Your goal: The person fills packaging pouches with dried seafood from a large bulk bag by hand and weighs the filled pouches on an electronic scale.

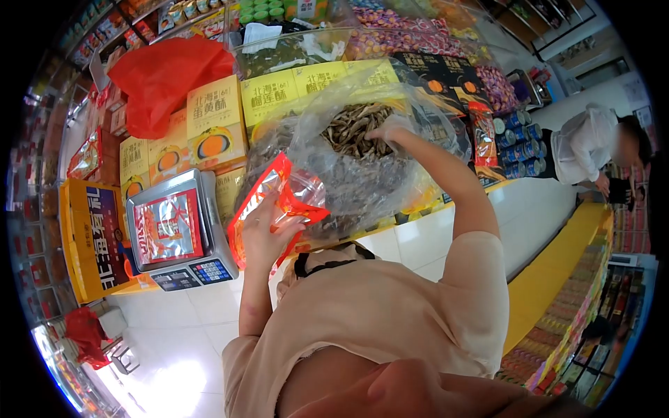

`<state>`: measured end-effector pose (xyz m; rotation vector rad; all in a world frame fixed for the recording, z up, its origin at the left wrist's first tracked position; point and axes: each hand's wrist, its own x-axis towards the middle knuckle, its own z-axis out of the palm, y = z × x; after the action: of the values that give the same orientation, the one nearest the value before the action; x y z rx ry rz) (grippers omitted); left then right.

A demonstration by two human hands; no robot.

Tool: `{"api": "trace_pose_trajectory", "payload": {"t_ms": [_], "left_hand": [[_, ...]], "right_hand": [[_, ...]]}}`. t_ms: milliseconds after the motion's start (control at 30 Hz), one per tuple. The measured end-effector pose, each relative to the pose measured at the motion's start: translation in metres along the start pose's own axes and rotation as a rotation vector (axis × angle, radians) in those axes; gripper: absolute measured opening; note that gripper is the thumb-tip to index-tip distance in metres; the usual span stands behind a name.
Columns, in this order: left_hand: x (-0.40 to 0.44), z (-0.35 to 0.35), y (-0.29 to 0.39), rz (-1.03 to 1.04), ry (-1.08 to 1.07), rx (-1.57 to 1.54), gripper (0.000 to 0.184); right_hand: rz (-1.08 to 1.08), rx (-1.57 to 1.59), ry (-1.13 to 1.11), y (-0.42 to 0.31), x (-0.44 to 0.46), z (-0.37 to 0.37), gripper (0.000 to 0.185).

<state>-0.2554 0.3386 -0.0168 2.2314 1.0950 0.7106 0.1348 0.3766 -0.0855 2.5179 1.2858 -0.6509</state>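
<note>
My left hand point(265, 235) has a glossy, foil-look pouch point(301, 194); my right hand point(393, 131) meets rough, matt dried bits point(354, 128) in thin, crinkly clear plastic bag point(368, 177). Scale point(217, 226) smooth, metallic. My shirt point(376, 299): matt cloth.

The left hand point(263, 233) holds a pouch point(305, 189); left of that hand stands a scale point(212, 195) with a packet point(168, 226) on it. The right hand point(393, 132) touches dried fish point(350, 129) lying in a plastic bag point(380, 181). Beyond both hands lie cartons point(216, 118); cans point(518, 143) sit right of the right hand.
</note>
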Motion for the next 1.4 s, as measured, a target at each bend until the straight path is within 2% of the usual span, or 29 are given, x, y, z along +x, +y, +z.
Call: {"api": "trace_pose_trajectory", "payload": {"t_ms": [67,200,300,400,467,600,700,767,800,867,1000,1067,1100,1167,1200,1267,1400], "left_hand": [[-0.006,-0.002,-0.002,-0.021,0.01,-0.003,0.075],[-0.014,-0.007,-0.006,-0.043,0.033,0.008,0.076],[-0.02,-0.011,-0.008,-0.076,0.051,-0.016,0.076],[-0.026,-0.012,-0.014,-0.092,0.095,-0.046,0.077],[-0.03,-0.014,-0.015,-0.102,0.11,-0.04,0.077],[-0.037,-0.023,-0.011,-0.149,0.108,0.01,0.074],[-0.04,-0.024,-0.013,-0.169,0.113,-0.027,0.074],[-0.042,-0.023,-0.019,-0.161,0.128,-0.023,0.074],[-0.044,-0.023,-0.021,-0.153,0.14,-0.02,0.073],[-0.046,-0.026,-0.024,-0.164,0.146,-0.014,0.073],[-0.051,-0.028,-0.031,-0.218,0.17,-0.015,0.072],[-0.053,-0.029,-0.032,-0.236,0.172,-0.008,0.073],[-0.054,-0.03,-0.032,-0.251,0.177,-0.001,0.074],[-0.057,-0.032,-0.033,-0.235,0.183,0.01,0.075],[-0.057,-0.033,-0.033,-0.217,0.186,0.017,0.076],[-0.057,-0.033,-0.032,-0.193,0.194,-0.006,0.077],[-0.049,-0.034,-0.023,-0.119,0.19,-0.106,0.078]], "right_hand": [[0.094,0.089,-0.114,-0.01,-0.006,-0.009,0.063],[0.082,0.04,-0.127,-0.016,0.006,0.001,0.06],[0.116,0.18,-0.182,-0.017,0.014,0.005,0.058],[0.08,0.128,-0.122,-0.021,0.025,0.01,0.053],[0.036,-0.01,-0.258,-0.023,0.036,0.011,0.053],[0.12,0.085,-0.187,-0.036,0.005,-0.001,0.053],[-0.05,0.057,-0.122,-0.035,0.006,-0.001,0.055],[0.223,0.04,-0.075,-0.032,0.031,0.015,0.054],[0.223,0.04,-0.075,-0.032,0.025,0.009,0.054],[-0.05,-0.101,-0.129,-0.034,0.008,-0.008,0.028],[-0.054,-0.242,-0.217,-0.025,0.045,0.012,0.025],[0.086,0.021,-0.237,-0.026,0.038,0.008,0.024],[0.082,0.021,-0.239,-0.025,0.038,0.01,0.024],[-0.293,-0.425,-0.273,-0.023,0.04,0.014,0.021],[-0.295,-0.426,-0.272,-0.025,0.032,0.011,0.021],[-0.136,-0.253,-0.214,-0.029,0.007,0.004,0.024],[-0.081,-0.1,-0.148,-0.023,0.003,0.013,0.033]]}}
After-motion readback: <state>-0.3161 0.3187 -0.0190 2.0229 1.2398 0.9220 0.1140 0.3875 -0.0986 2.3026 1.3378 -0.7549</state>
